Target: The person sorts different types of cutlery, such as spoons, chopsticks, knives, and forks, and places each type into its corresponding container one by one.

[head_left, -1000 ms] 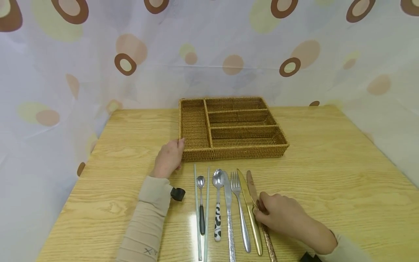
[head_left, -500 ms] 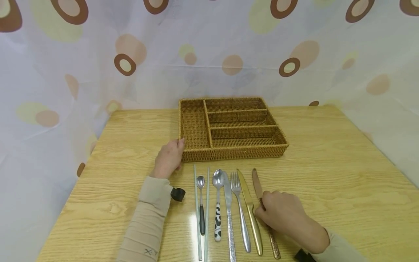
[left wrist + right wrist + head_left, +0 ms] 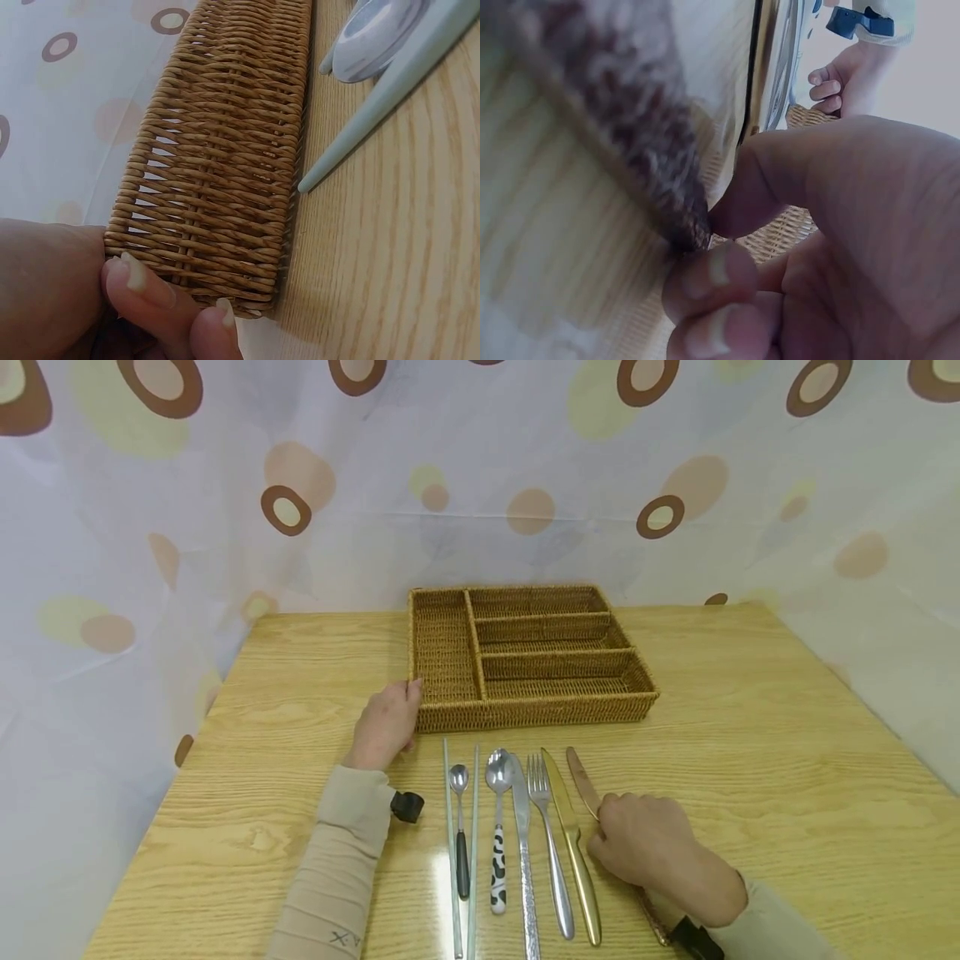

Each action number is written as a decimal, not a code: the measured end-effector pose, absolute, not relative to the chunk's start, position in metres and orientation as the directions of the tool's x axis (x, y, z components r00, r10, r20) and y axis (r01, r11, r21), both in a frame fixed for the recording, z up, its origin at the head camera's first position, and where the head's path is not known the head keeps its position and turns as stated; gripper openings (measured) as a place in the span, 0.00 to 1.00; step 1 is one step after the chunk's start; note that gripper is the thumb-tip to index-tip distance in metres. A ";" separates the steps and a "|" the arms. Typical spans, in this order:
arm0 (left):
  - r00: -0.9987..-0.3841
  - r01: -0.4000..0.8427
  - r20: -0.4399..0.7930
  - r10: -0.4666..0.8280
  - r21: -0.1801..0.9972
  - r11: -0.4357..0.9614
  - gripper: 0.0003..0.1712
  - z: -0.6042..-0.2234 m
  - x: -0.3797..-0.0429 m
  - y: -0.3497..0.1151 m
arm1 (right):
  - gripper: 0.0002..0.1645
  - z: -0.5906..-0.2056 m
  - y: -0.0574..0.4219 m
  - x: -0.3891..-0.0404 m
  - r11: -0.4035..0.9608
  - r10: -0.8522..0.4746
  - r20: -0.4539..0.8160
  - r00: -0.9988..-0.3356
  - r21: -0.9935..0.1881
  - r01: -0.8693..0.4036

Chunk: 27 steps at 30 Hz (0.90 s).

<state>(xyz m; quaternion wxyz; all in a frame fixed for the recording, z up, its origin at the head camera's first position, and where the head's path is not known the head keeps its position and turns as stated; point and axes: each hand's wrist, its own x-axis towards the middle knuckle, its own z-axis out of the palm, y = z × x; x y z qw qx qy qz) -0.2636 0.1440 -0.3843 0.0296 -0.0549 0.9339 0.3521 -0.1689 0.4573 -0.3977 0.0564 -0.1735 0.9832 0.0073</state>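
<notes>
My right hand (image 3: 648,839) pinches a copper-coloured table knife (image 3: 579,770) around the middle, its blade pointing away from me. Close up in the right wrist view, the knife's textured handle (image 3: 630,97) meets my thumb and fingertips. At the near left corner of a brown wicker cutlery tray (image 3: 532,714), my left hand (image 3: 386,722) grips the edge. The left wrist view has those fingers (image 3: 154,300) curled against the woven wall (image 3: 217,150). Left of the copper knife lies a gold knife (image 3: 573,843), then a silver fork (image 3: 551,843).
Further left lie a silver knife (image 3: 523,843), a spoon with a spotted handle (image 3: 498,868), a small black-handled spoon (image 3: 462,864) and two pale green chopsticks (image 3: 452,843) (image 3: 474,827). A patterned curtain (image 3: 480,468) stands behind the wooden table (image 3: 750,735).
The copper knife has moved off from the gold knife and turned, its handle end swinging right. My right hand has shifted slightly right with it. The left hand and tray stay put.
</notes>
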 end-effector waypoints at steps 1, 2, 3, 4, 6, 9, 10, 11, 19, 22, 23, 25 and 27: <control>-0.992 -0.124 -0.094 -0.082 0.654 0.746 0.29 -0.384 -0.264 0.144 | 0.12 -0.397 0.458 -0.169 0.941 -0.335 -0.127 -0.934 0.000 -0.338; -0.992 -0.125 -0.096 -0.083 0.653 0.747 0.29 -0.384 -0.264 0.144 | 0.13 -0.397 0.459 -0.170 0.943 -0.330 -0.141 -0.933 -0.001 -0.333; -0.992 -0.127 -0.097 -0.084 0.652 0.748 0.29 -0.384 -0.264 0.144 | 0.12 -0.397 0.460 -0.170 0.944 -0.327 -0.148 -0.933 -0.001 -0.330; -0.992 -0.127 -0.097 -0.084 0.651 0.749 0.29 -0.384 -0.264 0.144 | 0.12 -0.397 0.461 -0.171 0.944 -0.326 -0.149 -0.934 -0.003 -0.329; -0.992 -0.128 -0.097 -0.086 0.648 0.751 0.29 -0.384 -0.264 0.145 | 0.12 -0.397 0.463 -0.172 0.946 -0.322 -0.156 -0.934 -0.010 -0.324; -0.992 -0.128 -0.097 -0.086 0.646 0.753 0.29 -0.384 -0.265 0.145 | 0.11 -0.398 0.465 -0.172 0.948 -0.319 -0.144 -0.937 -0.030 -0.318; -0.992 -0.127 -0.097 -0.085 0.646 0.752 0.29 -0.384 -0.265 0.144 | 0.11 -0.398 0.466 -0.172 0.948 -0.318 -0.135 -0.938 -0.035 -0.317; -0.992 -0.126 -0.097 -0.084 0.646 0.753 0.29 -0.384 -0.265 0.144 | 0.11 -0.398 0.467 -0.172 0.948 -0.318 -0.121 -0.940 -0.038 -0.316; -0.992 -0.122 -0.096 -0.077 0.654 0.746 0.28 -0.384 -0.264 0.144 | 0.12 -0.400 0.474 -0.167 0.929 -0.370 0.038 -0.928 0.004 -0.370; -0.991 -0.129 -0.105 -0.080 0.662 0.738 0.29 -0.384 -0.264 0.144 | 0.12 -0.397 0.474 -0.168 0.929 -0.370 0.016 -0.929 0.013 -0.370; -0.991 -0.132 -0.107 -0.081 0.664 0.736 0.29 -0.383 -0.264 0.144 | 0.12 -0.397 0.474 -0.168 0.930 -0.368 -0.002 -0.930 0.014 -0.368; -0.990 -0.138 -0.114 -0.082 0.665 0.734 0.29 -0.383 -0.263 0.144 | 0.12 -0.395 0.474 -0.169 0.932 -0.363 -0.034 -0.931 0.010 -0.364; -0.989 -0.142 -0.121 -0.081 0.665 0.733 0.29 -0.383 -0.263 0.145 | 0.13 -0.394 0.474 -0.168 0.934 -0.357 -0.053 -0.933 0.009 -0.358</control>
